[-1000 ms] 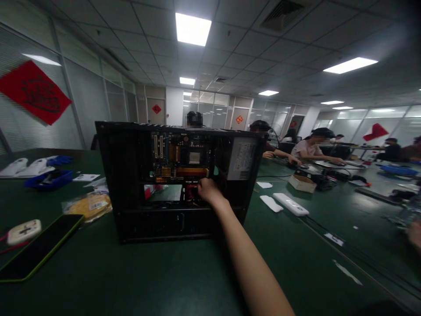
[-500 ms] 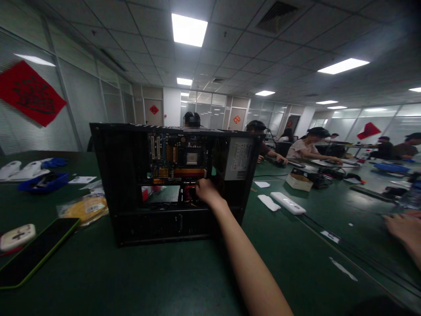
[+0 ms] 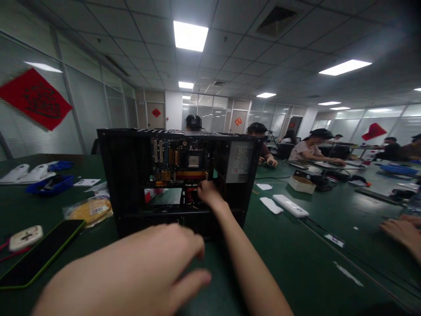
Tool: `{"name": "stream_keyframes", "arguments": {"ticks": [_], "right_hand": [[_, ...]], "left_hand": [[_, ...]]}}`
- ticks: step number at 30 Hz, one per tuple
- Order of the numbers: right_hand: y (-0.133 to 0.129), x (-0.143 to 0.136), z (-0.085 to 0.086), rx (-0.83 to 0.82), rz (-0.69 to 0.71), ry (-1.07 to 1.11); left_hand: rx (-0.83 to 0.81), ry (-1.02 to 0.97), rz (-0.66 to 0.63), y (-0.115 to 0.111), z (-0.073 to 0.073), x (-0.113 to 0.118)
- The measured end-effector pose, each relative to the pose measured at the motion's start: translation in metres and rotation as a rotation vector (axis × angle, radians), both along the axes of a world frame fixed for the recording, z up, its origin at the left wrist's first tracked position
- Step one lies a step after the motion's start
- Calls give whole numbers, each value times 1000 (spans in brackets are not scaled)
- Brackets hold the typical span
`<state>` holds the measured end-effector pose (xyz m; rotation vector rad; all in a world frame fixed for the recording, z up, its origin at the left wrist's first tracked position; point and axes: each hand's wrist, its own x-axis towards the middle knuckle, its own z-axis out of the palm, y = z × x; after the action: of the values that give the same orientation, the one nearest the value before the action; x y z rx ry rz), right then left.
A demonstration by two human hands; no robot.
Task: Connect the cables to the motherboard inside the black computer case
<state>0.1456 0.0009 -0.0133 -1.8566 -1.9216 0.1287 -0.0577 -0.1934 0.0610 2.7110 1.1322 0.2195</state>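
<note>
Two bare hands in view, plus an upright black metal computer case [image 3: 154,213], open side facing the near edge, standing mid-scene on a dark green tabletop [image 3: 296,259]. Right hand [image 3: 208,192] reaches into the lower middle of the case, fingers curled, beside a bundle of red and dark cables [image 3: 190,195]. Fingertips hidden; can't tell if they grip anything. Left hand [image 3: 141,265] is nearest, in front of the case, a bit blurred: thumb apart from the fingers, moderately wide gap, nothing visible between.

Inside the case: dark circuit board [image 3: 180,151] with a silver square metal plate [image 3: 193,161] and yellow-orange slots [image 3: 192,175] along its lower part. Grey boxy power supply with printed label [image 3: 238,162] sits upper right.

Left of the case: yellow round item in clear plastic [image 3: 90,210], black phone with lime-green edge [image 3: 42,252], small white device with a dark cross [image 3: 25,238]; farther off, blue plastic tray [image 3: 64,185].

Right: white oblong block [image 3: 291,205], white flat piece [image 3: 271,205] just beside it; farther, open cardboard box [image 3: 301,185]. Another person's hands [image 3: 403,232] rest at far right.
</note>
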Motion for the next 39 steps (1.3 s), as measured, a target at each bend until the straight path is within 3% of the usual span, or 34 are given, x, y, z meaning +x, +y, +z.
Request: {"name": "stream_keyframes", "arguments": {"ticks": [2, 4, 8, 11, 15, 18, 21, 27, 31, 39], "right_hand": [[1, 1, 0, 43, -6, 15], [1, 1, 1, 98, 30, 64], [-1, -2, 0, 167, 166, 113], [-2, -3, -3, 115, 246, 86], [-3, -3, -4, 72, 328, 57], [-5, -3, -3, 84, 341, 44], [-6, -4, -1, 122, 267, 45], [-11, -6, 6, 119, -52, -93], [-13, -6, 6, 8, -56, -128], [-10, -3, 0, 22, -8, -114]], "left_hand": [[14, 25, -6, 37, 13, 22], [124, 5, 53, 80, 7, 39], [256, -37, 311, 152, -40, 46], [171, -185, 312, 179, -64, 40], [170, -304, 211, 186, -71, 38], [180, -290, 225, 186, -73, 40], [213, -264, 239, 186, -75, 41], [113, -207, 274, 186, -72, 39], [68, -217, 274, 186, -70, 39], [128, -192, 286, 185, -68, 40]]}}
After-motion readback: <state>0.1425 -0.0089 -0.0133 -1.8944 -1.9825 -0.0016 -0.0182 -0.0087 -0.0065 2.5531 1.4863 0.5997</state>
